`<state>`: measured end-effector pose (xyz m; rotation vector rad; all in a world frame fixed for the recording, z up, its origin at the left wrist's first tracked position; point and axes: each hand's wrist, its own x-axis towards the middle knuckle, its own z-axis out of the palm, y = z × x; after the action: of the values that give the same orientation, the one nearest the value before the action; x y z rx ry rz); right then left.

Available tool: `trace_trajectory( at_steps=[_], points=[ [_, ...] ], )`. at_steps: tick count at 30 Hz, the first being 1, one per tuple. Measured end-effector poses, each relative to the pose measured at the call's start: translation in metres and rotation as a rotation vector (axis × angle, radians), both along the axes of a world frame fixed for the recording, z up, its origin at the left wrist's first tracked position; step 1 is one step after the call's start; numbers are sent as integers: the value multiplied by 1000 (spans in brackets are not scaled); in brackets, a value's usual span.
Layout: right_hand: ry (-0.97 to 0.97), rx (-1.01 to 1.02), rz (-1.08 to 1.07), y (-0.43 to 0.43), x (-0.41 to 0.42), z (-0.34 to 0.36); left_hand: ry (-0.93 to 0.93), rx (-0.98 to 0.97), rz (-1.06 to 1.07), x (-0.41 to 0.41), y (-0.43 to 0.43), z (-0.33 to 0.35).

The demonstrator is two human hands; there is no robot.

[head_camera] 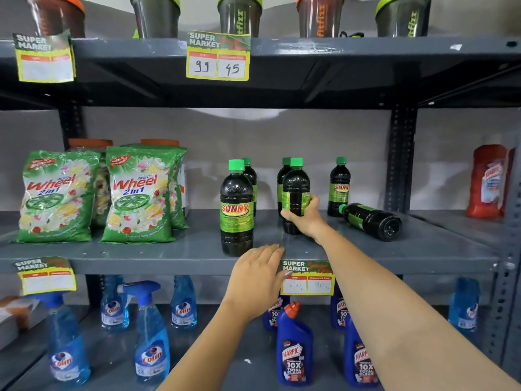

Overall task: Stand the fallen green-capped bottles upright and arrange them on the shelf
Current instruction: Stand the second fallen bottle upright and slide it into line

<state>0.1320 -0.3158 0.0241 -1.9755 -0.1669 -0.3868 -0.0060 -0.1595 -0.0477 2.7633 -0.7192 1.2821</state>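
Note:
Several dark green-capped bottles stand on the grey middle shelf (169,249). The nearest upright bottle (236,210) stands at the shelf's front, with another (251,176) behind it. My right hand (306,218) grips an upright bottle (296,190) around its lower body, and one more (282,176) stands just behind that. A further bottle (339,187) stands upright at the back right. One bottle (372,221) lies on its side, cap pointing left. My left hand (258,277) hovers flat at the shelf's front edge, fingers apart, holding nothing.
Green detergent bags (56,196) (138,196) fill the shelf's left part. A red bottle (487,182) stands at the far right. Blue spray bottles (149,334) and blue cleaner bottles (294,345) occupy the lower shelf. Shaker cups (239,15) line the top shelf.

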Motion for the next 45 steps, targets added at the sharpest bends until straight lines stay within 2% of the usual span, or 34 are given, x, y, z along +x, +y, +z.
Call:
trace_trajectory(
  at_steps=[5, 9, 13, 19, 25, 32, 36, 38, 43, 45],
  points=[
    [48, 24, 75, -7, 0, 4, 6, -2, -2, 0, 0, -1],
    [72, 157, 157, -19, 1, 13, -2, -3, 4, 1, 1, -2],
    [38, 64, 94, -18, 3, 10, 26, -15, -12, 1, 0, -1],
    [-52, -180, -168, -4, -7, 9, 22, -24, -9, -1, 1, -1],
    [102, -67, 57, -9, -6, 23, 36, -17, -4, -3, 1, 0],
    [53, -173, -49, -8, -12, 19, 42, -10, 0, -2, 1, 0],
    [63, -29, 97, -13, -18, 23, 42, -9, -2, -1, 2, -1],
    [31, 33, 101, -17, -19, 18, 46, -10, -1, -1, 2, 0],
    [-59, -116, -68, -14, -20, 13, 47, -10, -8, -1, 1, 0],
    [-64, -90, -13, -14, -20, 15, 43, -13, -9, -1, 2, 0]
  ],
)
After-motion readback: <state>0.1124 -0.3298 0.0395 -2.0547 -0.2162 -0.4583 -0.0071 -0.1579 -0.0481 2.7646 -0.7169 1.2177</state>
